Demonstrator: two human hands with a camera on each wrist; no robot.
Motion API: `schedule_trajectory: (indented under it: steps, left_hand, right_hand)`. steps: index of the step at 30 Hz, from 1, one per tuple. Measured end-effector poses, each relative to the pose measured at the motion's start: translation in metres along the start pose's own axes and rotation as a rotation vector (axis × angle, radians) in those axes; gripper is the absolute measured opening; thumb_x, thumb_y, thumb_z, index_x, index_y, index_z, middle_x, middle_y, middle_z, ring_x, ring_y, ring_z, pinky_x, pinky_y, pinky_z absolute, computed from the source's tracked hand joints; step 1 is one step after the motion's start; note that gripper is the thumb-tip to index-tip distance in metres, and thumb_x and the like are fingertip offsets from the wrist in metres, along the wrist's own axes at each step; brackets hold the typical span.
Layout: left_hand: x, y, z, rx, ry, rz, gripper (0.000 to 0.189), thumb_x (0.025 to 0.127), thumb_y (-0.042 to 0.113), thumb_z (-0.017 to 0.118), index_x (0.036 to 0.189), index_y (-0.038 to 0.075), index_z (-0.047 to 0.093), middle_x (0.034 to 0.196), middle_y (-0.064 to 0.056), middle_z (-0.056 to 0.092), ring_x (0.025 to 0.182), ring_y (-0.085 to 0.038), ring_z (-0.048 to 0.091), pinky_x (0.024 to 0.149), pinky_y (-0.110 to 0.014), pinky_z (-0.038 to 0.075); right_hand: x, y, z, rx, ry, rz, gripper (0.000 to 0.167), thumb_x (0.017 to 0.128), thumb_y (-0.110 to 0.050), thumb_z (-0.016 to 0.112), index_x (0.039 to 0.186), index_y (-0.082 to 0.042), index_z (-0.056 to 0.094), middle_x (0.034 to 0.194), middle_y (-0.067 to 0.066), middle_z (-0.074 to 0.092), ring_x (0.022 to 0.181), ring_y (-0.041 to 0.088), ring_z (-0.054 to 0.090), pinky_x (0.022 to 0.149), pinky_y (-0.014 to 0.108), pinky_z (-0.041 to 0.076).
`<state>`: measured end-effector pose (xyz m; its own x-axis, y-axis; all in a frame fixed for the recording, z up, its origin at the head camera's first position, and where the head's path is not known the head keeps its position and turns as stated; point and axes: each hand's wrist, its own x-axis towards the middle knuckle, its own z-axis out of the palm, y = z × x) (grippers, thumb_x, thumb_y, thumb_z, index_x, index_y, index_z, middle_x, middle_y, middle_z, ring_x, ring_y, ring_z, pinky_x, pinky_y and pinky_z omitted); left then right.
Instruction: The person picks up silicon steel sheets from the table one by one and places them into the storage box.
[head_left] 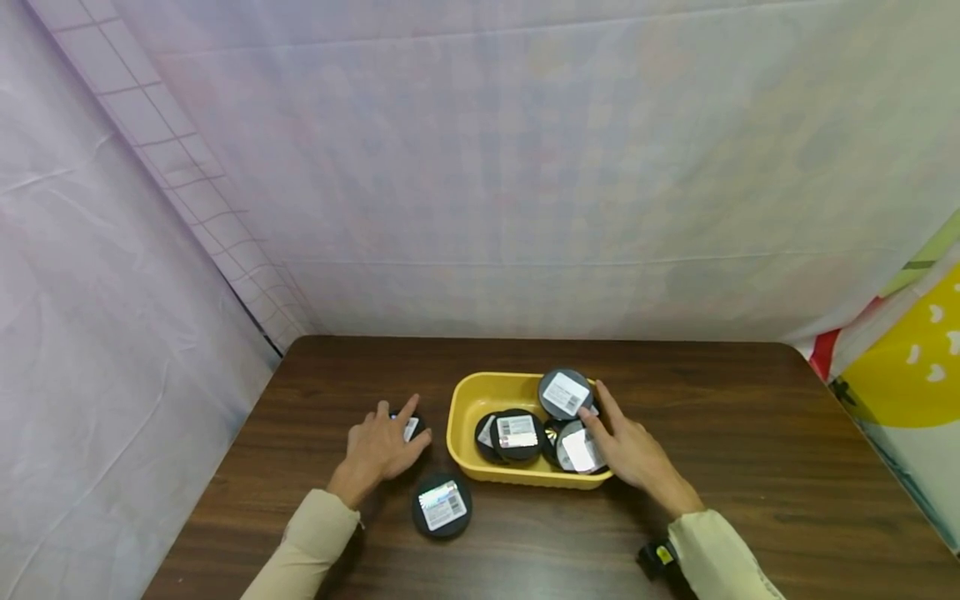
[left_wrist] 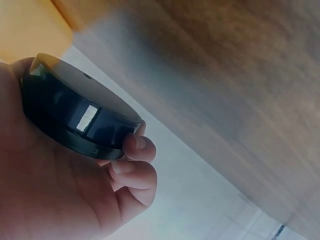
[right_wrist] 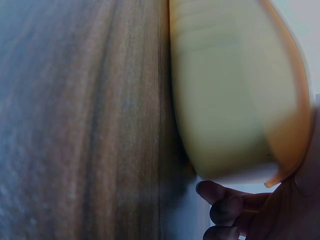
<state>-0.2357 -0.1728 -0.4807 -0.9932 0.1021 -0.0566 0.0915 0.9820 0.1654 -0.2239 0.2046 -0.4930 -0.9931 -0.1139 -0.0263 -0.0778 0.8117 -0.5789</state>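
My left hand (head_left: pixel 380 446) grips a black disc (left_wrist: pixel 80 112) by its edge, with curled fingers showing along its far side in the left wrist view. A white label on it peeks out between finger and thumb in the head view. At the right end of the yellow plastic basket (head_left: pixel 459 408), my right hand (head_left: pixel 637 450) holds the end wall, thumb over the rim and fingers outside. Inside lie several black labelled discs (head_left: pixel 517 433). One disc (head_left: pixel 564 394) sits highest, at the back right rim by the right thumb.
Another black labelled disc (head_left: pixel 442 506) lies on the brown wooden table (head_left: pixel 750 433), in front of the basket and right of the left forearm. A small black object with a yellow-green patch (head_left: pixel 658 557) is at the right cuff. Pale cloth (head_left: pixel 525 208) hangs behind the table.
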Motion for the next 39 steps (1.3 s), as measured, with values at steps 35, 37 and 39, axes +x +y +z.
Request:
schedule_trajectory:
  steps: [35, 37, 39]
  left_hand:
    - [0.003, 0.007, -0.015, -0.049, 0.084, 0.000, 0.070, 0.094, 0.060, 0.049, 0.156, 0.029, 0.034, 0.129, -0.023, 0.051, 0.092, -0.033, 0.057, 0.062, -0.046, 0.047]
    - [0.003, 0.008, -0.016, -0.057, 0.087, 0.003, 0.070, 0.094, 0.060, 0.049, 0.156, 0.030, 0.034, 0.130, -0.023, 0.050, 0.093, -0.034, 0.057, 0.063, -0.046, 0.047]
    - [0.003, 0.008, -0.016, -0.063, 0.092, 0.005, 0.070, 0.094, 0.060, 0.049, 0.156, 0.030, 0.033, 0.131, -0.024, 0.050, 0.096, -0.035, 0.058, 0.065, -0.047, 0.048]
  right_hand:
    - [0.000, 0.000, -0.001, 0.001, -0.002, 0.013, 0.078, 0.101, -0.066, 0.024, 0.161, -0.021, 0.005, 0.144, 0.034, 0.043, 0.122, 0.056, 0.049, 0.094, 0.067, 0.041]
    - [0.000, -0.001, -0.001, 0.003, -0.001, 0.011, 0.077, 0.101, -0.065, 0.024, 0.161, -0.021, 0.005, 0.144, 0.035, 0.043, 0.122, 0.056, 0.049, 0.094, 0.067, 0.041]
    - [-0.001, -0.001, -0.001, 0.003, 0.000, 0.009, 0.077, 0.101, -0.065, 0.025, 0.161, -0.021, 0.005, 0.144, 0.035, 0.043, 0.122, 0.056, 0.050, 0.093, 0.066, 0.041]
